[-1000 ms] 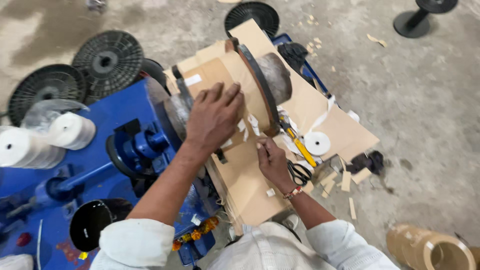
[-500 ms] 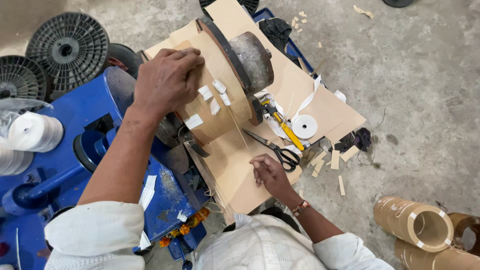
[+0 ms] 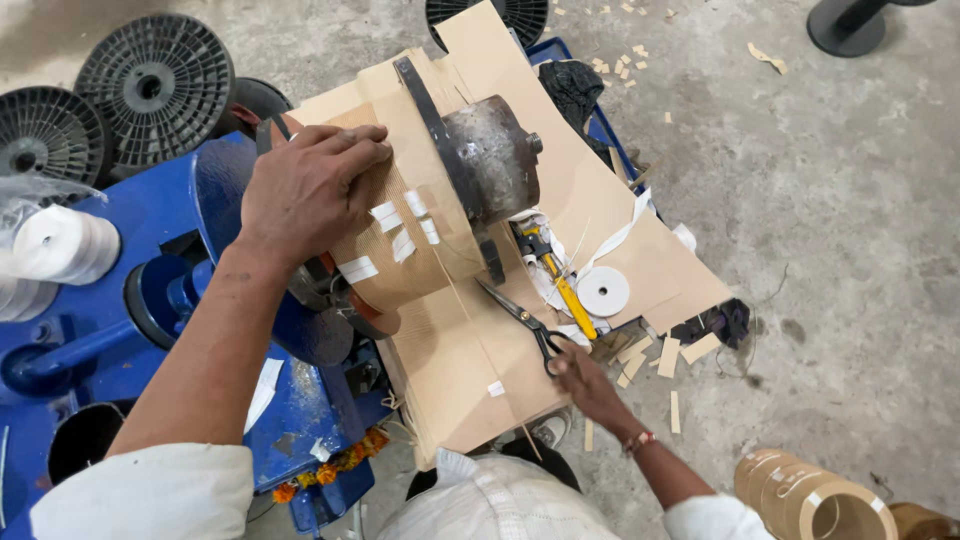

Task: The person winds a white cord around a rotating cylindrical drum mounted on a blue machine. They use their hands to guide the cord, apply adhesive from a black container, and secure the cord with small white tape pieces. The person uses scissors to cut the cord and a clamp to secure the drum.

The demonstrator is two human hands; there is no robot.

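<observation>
I see tan brown paper patched with white tape strips beside a rusty dark grey metal drum, all over a bright blue machine strung with an orange and yellow garland. Black scissors, a yellow and black cutter and a white tape roll lie on beige cardboard. Black ribbed spools sit on grey concrete floor; my sleeves are white.

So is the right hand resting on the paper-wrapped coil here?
No: the right hand is down at the scissors handles on the cardboard, while the left hand presses the wrapped coil.
</observation>
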